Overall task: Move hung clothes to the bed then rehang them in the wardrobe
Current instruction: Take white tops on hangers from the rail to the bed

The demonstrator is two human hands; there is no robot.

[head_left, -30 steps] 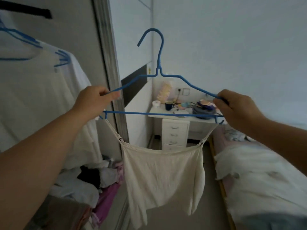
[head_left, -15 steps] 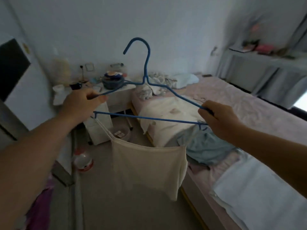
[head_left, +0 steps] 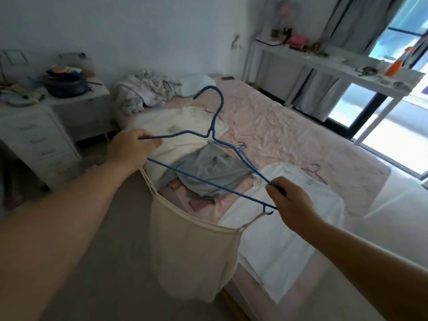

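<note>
The blue hanger point(head_left: 209, 135) is looking like thin wire with a smooth, slightly glossy coating. The cream camisole point(head_left: 192, 256) hanging from it is showing as soft, matt woven cloth with narrow straps. On the bed point(head_left: 289, 130), the pink sheet is lying matt and finely creased. The grey garment point(head_left: 208, 167) is appearing as limp, matt jersey, and the white garment point(head_left: 278, 239) at the bed's near edge is reading as smooth, thin cloth.
</note>
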